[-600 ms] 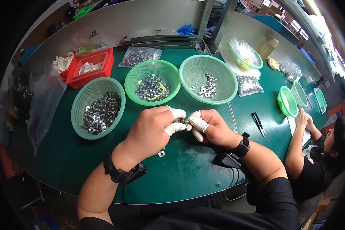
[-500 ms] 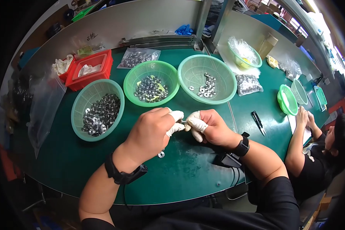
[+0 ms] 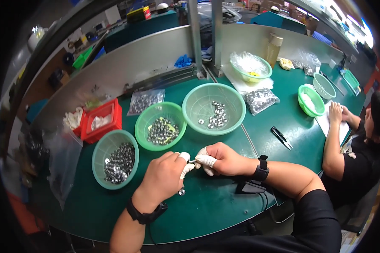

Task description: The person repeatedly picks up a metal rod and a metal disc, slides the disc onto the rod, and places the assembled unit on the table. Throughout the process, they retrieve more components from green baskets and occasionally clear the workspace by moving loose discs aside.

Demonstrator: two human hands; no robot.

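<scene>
In the head view, two bare hands with white coverings on some fingertips are meeting at the centre of the frame, above a green surface [image 3: 215,219]. The left hand [image 3: 161,176] is pinching one end of a small metal part [image 3: 192,161], its grip closed at the fingertips. The right hand [image 3: 226,160] is pinching the other end, thumb and fingers also closed; fingers are hiding most of the part. Just below the left hand, a loose metal disc [image 3: 181,192] is lying on the surface.

Three mesh baskets are standing above the hands, all holding metal pieces: a pale green basket [image 3: 98,152] at centre left, a bright green basket [image 3: 172,113] at upper centre, and a wider pale green basket [image 3: 197,101] touching its right side. A red box [image 3: 90,134] is sitting at left. Black snips [image 3: 280,138] are lying right of centre. At the right edge, another person [image 3: 346,156] is sitting with both forearms on the surface.
</scene>
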